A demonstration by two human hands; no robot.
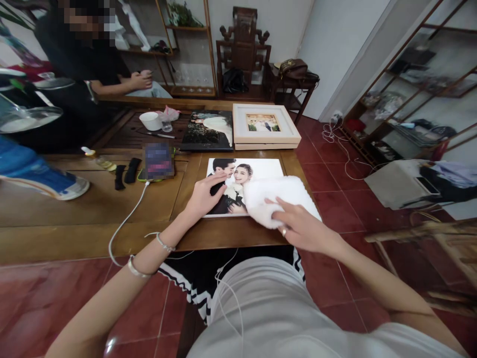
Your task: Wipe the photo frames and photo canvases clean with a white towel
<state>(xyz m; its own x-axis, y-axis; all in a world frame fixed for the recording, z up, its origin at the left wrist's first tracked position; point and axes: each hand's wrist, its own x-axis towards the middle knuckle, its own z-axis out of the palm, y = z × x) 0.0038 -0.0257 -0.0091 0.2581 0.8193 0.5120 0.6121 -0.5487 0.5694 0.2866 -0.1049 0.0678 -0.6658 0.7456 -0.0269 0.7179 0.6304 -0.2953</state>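
A photo panel (266,166) with a portrait of a couple lies flat near the front edge of the wooden table. My left hand (210,191) rests on its left part, fingers stretched out and holding nothing. In my right hand (294,221) is a fluffy white cloth (285,191), bunched between thumb and fingers. The cloth spreads over the right part of the panel and past its right edge, hiding that side of the picture.
Behind the panel lie a dark wedding photo album (208,132) and a light wooden picture frame (266,141). Left are a phone (158,160) on a white cable, a small bottle (102,161) and a white cup (150,121). Across the table sits another person (89,59).
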